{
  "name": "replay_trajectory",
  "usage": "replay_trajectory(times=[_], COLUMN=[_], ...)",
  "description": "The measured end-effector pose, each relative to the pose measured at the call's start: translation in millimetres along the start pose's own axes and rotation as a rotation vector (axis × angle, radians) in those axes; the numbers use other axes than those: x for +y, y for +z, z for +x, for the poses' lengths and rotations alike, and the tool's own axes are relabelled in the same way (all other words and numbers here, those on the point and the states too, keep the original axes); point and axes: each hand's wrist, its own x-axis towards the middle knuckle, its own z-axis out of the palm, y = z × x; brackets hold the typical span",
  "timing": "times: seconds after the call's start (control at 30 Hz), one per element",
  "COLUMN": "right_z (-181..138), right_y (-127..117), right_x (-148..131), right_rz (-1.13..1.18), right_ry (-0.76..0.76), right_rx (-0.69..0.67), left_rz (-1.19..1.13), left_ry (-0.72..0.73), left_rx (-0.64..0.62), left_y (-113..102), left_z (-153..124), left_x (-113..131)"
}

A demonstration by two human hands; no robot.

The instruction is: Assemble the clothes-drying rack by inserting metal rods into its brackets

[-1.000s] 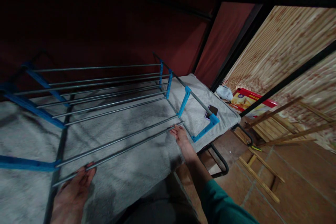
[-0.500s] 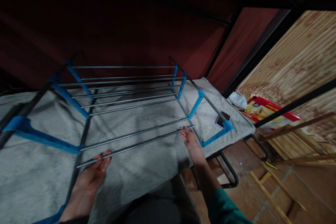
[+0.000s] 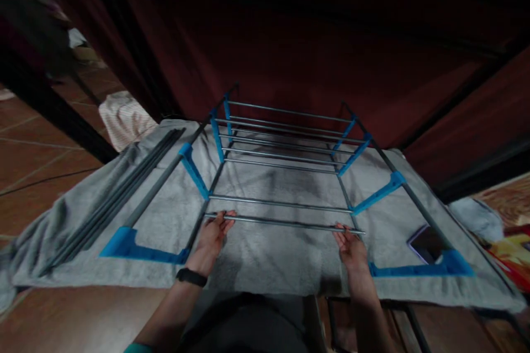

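Holding rod (image 3: 281, 223), teal sleeve (image 3: 138, 348) cropped

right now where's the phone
In the head view, the phone lies on the grey blanket at the right, beside the outer right pole, just beyond the nearest right blue bracket.

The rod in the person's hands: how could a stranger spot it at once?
On the grey blanket sits a rack with blue brackets and thin metal crossbars. At its near side is a slim grey rod. Unlike the crossbars behind it, it has the left hand near one end and the right hand near the other.
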Motion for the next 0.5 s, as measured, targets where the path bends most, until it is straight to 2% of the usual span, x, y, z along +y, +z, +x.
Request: replay_trajectory(times=[0.27, 0.5], right_z=[9, 3], right_y=[-8, -6], right_x=[0, 3], right_rz=[0.0, -0.015], right_ry=[-0.02, -0.058], right_rx=[-0.017, -0.011], left_rz=[0.092, 0.409], left_ry=[0.13, 0.322], left_rx=[-0.07, -0.226], left_y=[-6, -2], left_z=[5, 8], left_x=[-13, -36])
